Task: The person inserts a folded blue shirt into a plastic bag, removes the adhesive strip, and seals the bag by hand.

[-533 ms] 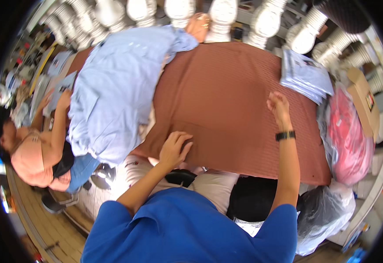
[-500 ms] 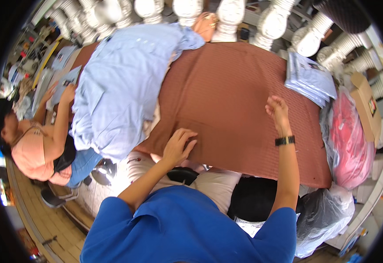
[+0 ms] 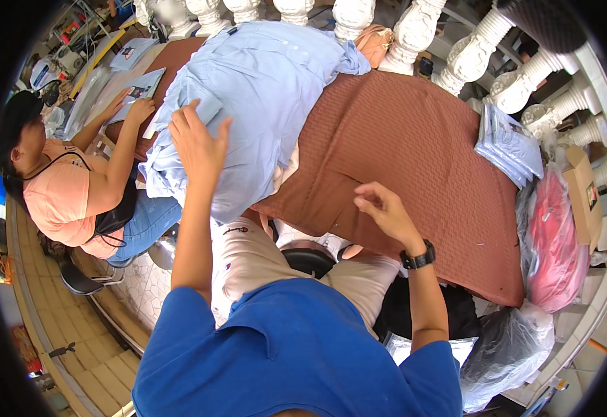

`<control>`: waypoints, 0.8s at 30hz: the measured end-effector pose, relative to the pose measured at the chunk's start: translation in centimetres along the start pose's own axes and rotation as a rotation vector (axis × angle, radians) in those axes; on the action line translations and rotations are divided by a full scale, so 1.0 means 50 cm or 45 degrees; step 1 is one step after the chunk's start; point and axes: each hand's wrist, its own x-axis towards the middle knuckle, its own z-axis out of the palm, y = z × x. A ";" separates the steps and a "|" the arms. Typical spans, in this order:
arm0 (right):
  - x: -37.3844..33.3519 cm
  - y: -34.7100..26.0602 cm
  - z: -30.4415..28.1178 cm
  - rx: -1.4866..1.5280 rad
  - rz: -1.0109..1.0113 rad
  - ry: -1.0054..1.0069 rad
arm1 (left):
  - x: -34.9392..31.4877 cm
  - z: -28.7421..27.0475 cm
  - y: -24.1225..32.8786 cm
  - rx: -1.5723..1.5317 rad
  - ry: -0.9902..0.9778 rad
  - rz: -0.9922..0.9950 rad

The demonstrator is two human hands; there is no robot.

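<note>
Now the left hand is up on the light blue shirt, where half a second ago it rested flat on the brown cloth near the desk's front edge. Its fingers are spread and lie on the shirt's lower part, near the hem; whether they pinch any fabric I cannot tell. The right hand has pulled back too: it was stretched out over the cloth, and now it hangs loosely curled, holding nothing, just above the near edge of the desk. A black watch sits on that wrist.

So the work seems to have moved from the cloth to the shirt, which lies spread across the desk's left half, hanging over the front edge. It looks like a reach to draw or straighten the garment.

At left, another person in a peach top has both hands on papers. A stack of folded blue shirts lies at the desk's far right, with a pink bag beside it.
</note>
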 end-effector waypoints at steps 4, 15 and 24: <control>0.075 -0.114 0.087 -0.027 -0.168 -0.130 | 0.050 0.059 -0.209 -0.134 -0.403 -0.294; 0.154 -0.218 0.264 0.037 -0.437 -0.275 | 0.057 0.040 -0.134 -0.103 -0.598 -0.220; 0.189 -0.234 0.242 0.376 -0.178 0.279 | -0.018 -0.011 0.019 -0.963 -0.637 -0.027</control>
